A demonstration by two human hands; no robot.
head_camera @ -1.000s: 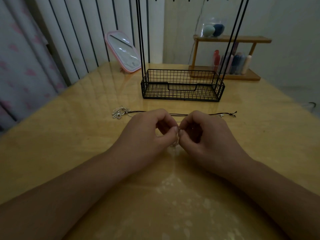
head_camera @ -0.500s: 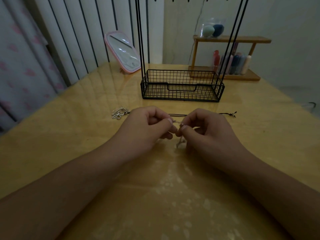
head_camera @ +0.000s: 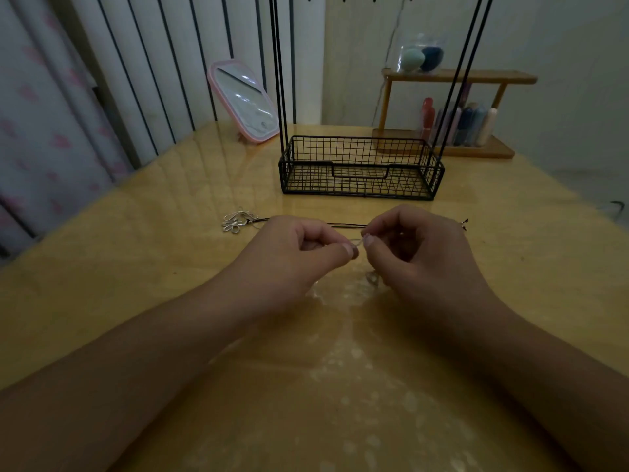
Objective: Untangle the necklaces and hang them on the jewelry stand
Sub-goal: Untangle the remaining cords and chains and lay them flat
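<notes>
Fingers [head_camera: 352,248] of both hands pinch the thin silver chain [head_camera: 372,277] between them; pulling apart hard could tighten its knot or snap it.

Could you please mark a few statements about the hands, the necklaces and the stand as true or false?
1. Both hands pinch a thin silver chain between them. True: the left hand and the right hand meet fingertip to fingertip on the silver chain.
2. A necklace already lies in the jewelry stand's wire basket. False: nothing shows inside the jewelry stand basket.
3. The black cord necklace lies on the table beyond the hands. True: its silver pendant rests at the left.
4. The pink mirror stands to the right of the stand. False: the pink mirror stands to its left, by the striped wall.
5. The wooden shelf holds bottles on its lower level. True.
</notes>
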